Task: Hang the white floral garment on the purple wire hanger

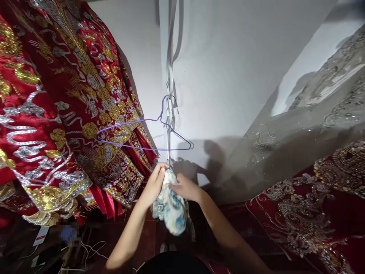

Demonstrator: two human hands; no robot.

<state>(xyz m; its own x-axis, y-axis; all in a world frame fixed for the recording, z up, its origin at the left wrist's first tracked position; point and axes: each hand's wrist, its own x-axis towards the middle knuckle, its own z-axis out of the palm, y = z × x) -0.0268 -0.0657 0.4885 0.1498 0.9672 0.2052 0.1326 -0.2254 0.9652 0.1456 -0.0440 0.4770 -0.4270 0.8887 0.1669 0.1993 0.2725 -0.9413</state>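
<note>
Low in the middle, a bunched white cloth with a blue and green pattern hangs between my two hands; what sort of garment it is cannot be made out. My left hand is closed at its upper left edge, beside the lower end of a pale strap. On the other side, my right hand grips the cloth's upper part, its fingers lying across the folds. Just above both hands, a bare purple wire hanger hangs by its hook from the strap.
A red jacket with gold and silver embroidery fills the left side. Right of me are a sheer sequined gown and a dark red beaded garment. The white wall stands behind. White cables lie low at left.
</note>
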